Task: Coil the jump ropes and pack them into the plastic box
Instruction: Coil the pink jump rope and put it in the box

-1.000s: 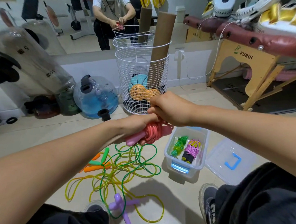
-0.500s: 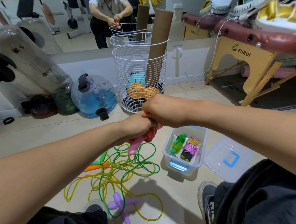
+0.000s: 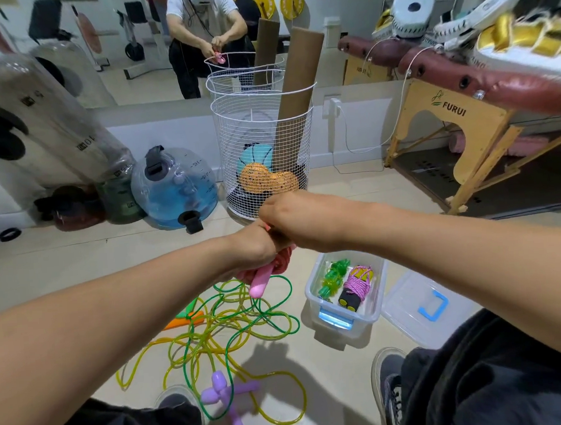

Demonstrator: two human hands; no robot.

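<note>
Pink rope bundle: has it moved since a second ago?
Yes. The pink rope bundle has tipped handle-down, its handle end now pointing at the green rope on the floor rather than lying sideways.

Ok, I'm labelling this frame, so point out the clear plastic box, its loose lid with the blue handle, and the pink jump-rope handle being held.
clear plastic box (image 3: 378,277): head view, right rim.
loose lid (image 3: 399,313): head view, bare clear panel.
pink jump-rope handle (image 3: 260,281): head view, lower shaft.

My right hand (image 3: 293,218) hides my left hand's (image 3: 255,247) fingers. Both cover most of the pink rope (image 3: 281,262).
</note>
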